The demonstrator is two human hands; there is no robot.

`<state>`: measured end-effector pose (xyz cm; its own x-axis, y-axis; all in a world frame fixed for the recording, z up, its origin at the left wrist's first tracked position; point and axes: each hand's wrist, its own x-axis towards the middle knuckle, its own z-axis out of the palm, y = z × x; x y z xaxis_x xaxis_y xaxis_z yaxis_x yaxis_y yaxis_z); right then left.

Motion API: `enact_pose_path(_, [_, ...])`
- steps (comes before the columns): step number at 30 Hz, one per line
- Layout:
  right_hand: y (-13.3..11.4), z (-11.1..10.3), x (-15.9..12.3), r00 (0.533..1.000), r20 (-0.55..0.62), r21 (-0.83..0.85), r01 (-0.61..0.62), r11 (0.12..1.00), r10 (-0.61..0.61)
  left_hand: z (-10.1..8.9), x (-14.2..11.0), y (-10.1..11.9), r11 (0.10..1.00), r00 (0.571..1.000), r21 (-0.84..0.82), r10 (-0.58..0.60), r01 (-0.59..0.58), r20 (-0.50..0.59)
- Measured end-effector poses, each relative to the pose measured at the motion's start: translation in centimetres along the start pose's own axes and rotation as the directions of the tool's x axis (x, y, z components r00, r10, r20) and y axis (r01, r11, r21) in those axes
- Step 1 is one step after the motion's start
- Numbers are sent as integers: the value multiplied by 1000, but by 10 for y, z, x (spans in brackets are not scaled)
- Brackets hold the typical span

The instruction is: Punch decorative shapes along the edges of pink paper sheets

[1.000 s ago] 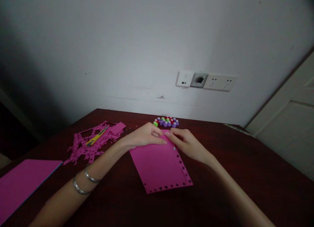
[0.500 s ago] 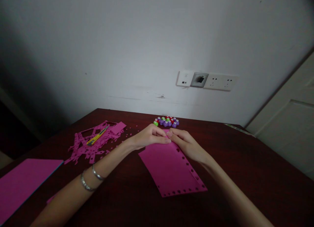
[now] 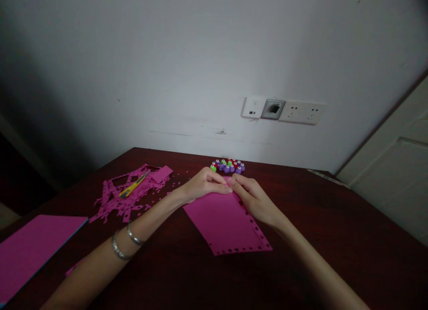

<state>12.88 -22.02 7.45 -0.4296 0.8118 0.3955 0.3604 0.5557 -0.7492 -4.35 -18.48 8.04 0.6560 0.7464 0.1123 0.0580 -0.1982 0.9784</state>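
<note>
A pink sheet [image 3: 220,223], with small shaped holes punched along its right and near edges, lies at the middle of the view. Both hands pinch its far end. My left hand [image 3: 209,185], with two silver bangles further down the arm, is closed with thumb and fingertips on the sheet. Close beside it, my right hand [image 3: 252,196] also has its fingers closed on the sheet, the fingertips of the two hands nearly touching. Just beyond the hands stand several small craft punches [image 3: 227,166] in purple, red and green with white tops.
Pink scraps and cut bits [image 3: 117,203] are heaped on the left of the dark red table [image 3: 321,221], a yellow utility knife [image 3: 133,185] on top. Larger pink sheets [image 3: 36,243] lie at the left edge. Wall sockets [image 3: 301,112] sit above the table.
The near end of the pink sheet has shifted a little away from me and to the left. Both hands keep their pinch at nearly the same spot.
</note>
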Motion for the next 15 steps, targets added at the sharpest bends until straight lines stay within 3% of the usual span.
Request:
enact_pose_path(8, [-2,-6,0,999,35,-16,-17,1000,18,-4,-2,4,998,999,44,-52,52,-11])
enact_pose_path(15, [-4,-41,-5,933,274,45,-254,966,233,-14,1,3,998,967,-60,-24,9,-252])
